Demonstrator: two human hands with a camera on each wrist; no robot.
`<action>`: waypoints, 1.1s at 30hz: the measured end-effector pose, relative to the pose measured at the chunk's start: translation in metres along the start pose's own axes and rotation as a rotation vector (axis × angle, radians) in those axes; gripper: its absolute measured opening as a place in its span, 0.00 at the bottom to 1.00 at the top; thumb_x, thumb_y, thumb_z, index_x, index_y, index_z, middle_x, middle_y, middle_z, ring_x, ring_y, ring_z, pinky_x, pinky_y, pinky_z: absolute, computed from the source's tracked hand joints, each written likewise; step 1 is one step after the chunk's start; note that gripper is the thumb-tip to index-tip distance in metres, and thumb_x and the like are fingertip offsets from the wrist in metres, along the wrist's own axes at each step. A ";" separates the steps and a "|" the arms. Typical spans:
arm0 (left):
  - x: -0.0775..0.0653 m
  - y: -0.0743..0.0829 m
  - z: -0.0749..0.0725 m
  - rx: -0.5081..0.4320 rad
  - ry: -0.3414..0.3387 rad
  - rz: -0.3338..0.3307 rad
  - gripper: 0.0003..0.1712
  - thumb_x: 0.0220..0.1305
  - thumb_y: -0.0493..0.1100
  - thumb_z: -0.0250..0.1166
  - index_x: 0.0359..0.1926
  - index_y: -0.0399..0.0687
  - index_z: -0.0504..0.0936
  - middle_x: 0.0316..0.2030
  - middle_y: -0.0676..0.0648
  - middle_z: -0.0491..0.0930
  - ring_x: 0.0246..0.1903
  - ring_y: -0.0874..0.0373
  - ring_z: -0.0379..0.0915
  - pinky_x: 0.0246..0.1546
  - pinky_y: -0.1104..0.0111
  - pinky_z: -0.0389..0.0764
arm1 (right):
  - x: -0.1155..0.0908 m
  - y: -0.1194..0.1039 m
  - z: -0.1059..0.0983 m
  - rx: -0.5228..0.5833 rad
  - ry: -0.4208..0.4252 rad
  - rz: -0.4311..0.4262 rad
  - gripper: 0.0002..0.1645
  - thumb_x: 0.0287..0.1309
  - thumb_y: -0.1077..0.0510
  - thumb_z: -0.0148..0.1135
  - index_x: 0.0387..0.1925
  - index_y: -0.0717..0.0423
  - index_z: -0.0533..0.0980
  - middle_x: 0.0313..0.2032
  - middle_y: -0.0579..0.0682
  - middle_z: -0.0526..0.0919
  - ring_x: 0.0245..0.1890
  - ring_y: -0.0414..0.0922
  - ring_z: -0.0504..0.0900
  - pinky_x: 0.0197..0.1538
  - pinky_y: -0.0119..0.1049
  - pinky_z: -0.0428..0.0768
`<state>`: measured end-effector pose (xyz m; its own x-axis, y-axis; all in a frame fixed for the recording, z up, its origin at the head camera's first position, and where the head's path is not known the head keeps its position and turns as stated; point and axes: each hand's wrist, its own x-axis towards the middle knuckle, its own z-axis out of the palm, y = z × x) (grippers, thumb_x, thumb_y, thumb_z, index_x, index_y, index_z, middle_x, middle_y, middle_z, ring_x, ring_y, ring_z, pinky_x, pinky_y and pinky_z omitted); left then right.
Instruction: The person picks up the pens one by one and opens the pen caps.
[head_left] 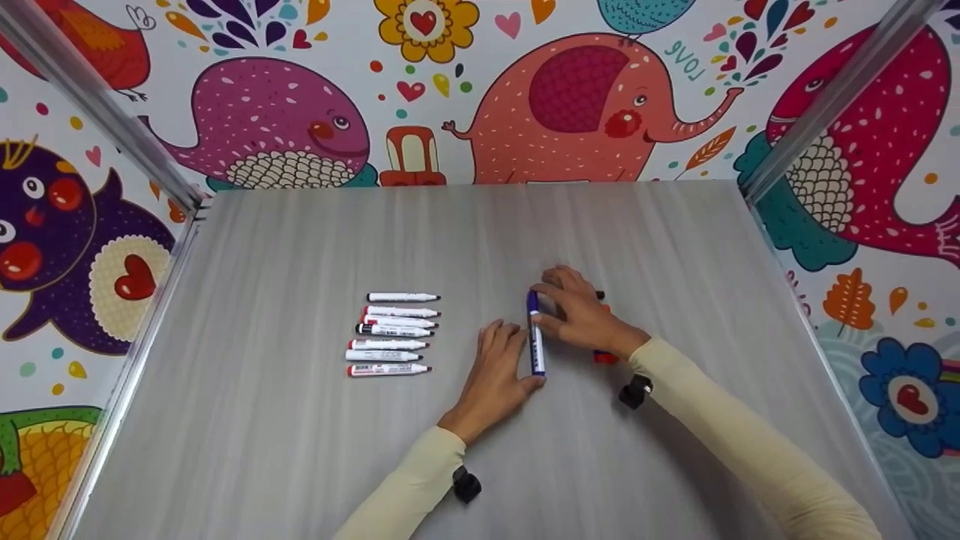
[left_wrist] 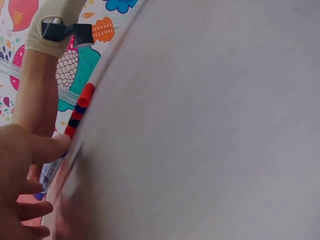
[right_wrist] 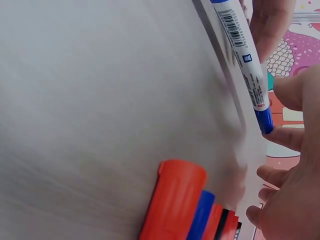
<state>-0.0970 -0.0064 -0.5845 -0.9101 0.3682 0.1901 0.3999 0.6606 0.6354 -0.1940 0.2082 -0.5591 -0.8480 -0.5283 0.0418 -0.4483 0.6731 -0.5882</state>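
A blue-capped white marker (head_left: 535, 341) (right_wrist: 245, 65) lies lengthwise on the grey table (head_left: 300, 450) between my two hands. My right hand (head_left: 581, 315) (right_wrist: 290, 200) curls over its far blue end and pinches it with the fingertips. My left hand (head_left: 499, 371) (left_wrist: 20, 165) lies flat beside the marker with straight fingers, its thumb touching the near end. Under my right wrist sits a small bunch of markers (head_left: 604, 357) (right_wrist: 185, 205) (left_wrist: 80, 107) with red, blue and black ends, mostly hidden in the head view.
Several white markers (head_left: 391, 334) with red or black ends lie in a neat row left of my hands, pointing right. Metal posts (head_left: 97, 105) stand at the table's far corners. Cartoon-animal walls surround the table.
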 end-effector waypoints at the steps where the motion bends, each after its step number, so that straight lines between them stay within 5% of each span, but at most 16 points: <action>1: -0.001 0.000 -0.002 0.001 -0.005 0.002 0.44 0.62 0.49 0.85 0.72 0.34 0.78 0.69 0.38 0.76 0.78 0.38 0.59 0.80 0.44 0.58 | -0.001 -0.001 0.000 0.010 0.003 -0.003 0.33 0.77 0.46 0.68 0.74 0.58 0.77 0.78 0.66 0.68 0.83 0.63 0.57 0.80 0.71 0.52; 6: -0.008 0.002 -0.013 0.004 -0.026 0.030 0.48 0.58 0.50 0.87 0.72 0.33 0.77 0.69 0.38 0.76 0.76 0.36 0.61 0.79 0.43 0.62 | -0.007 -0.010 -0.002 0.055 0.028 -0.057 0.30 0.78 0.49 0.68 0.72 0.61 0.78 0.76 0.68 0.70 0.81 0.64 0.60 0.79 0.71 0.56; 15: -0.018 0.005 -0.029 -0.126 -0.137 -0.017 0.53 0.58 0.49 0.87 0.78 0.35 0.72 0.75 0.38 0.72 0.80 0.39 0.56 0.79 0.46 0.64 | -0.018 -0.032 -0.010 0.086 0.007 -0.080 0.30 0.79 0.48 0.66 0.73 0.58 0.79 0.77 0.64 0.70 0.80 0.60 0.63 0.79 0.68 0.62; 26: -0.029 0.008 -0.044 -0.503 -0.287 -0.106 0.58 0.62 0.48 0.84 0.85 0.42 0.62 0.79 0.39 0.65 0.79 0.43 0.61 0.79 0.45 0.63 | -0.030 -0.052 -0.010 0.253 0.075 -0.091 0.24 0.77 0.52 0.70 0.68 0.56 0.80 0.70 0.56 0.78 0.73 0.55 0.74 0.76 0.61 0.71; 33: -0.036 0.008 -0.048 -0.718 -0.388 -0.124 0.58 0.69 0.39 0.75 0.89 0.45 0.49 0.78 0.35 0.67 0.72 0.36 0.74 0.70 0.45 0.77 | -0.032 -0.063 -0.004 0.384 0.134 -0.004 0.20 0.73 0.58 0.74 0.60 0.60 0.80 0.55 0.55 0.88 0.60 0.55 0.86 0.70 0.59 0.79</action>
<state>-0.0660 -0.0455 -0.5504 -0.7887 0.6064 -0.1014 0.0124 0.1806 0.9835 -0.1399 0.1845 -0.5196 -0.8874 -0.4410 0.1346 -0.3349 0.4160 -0.8454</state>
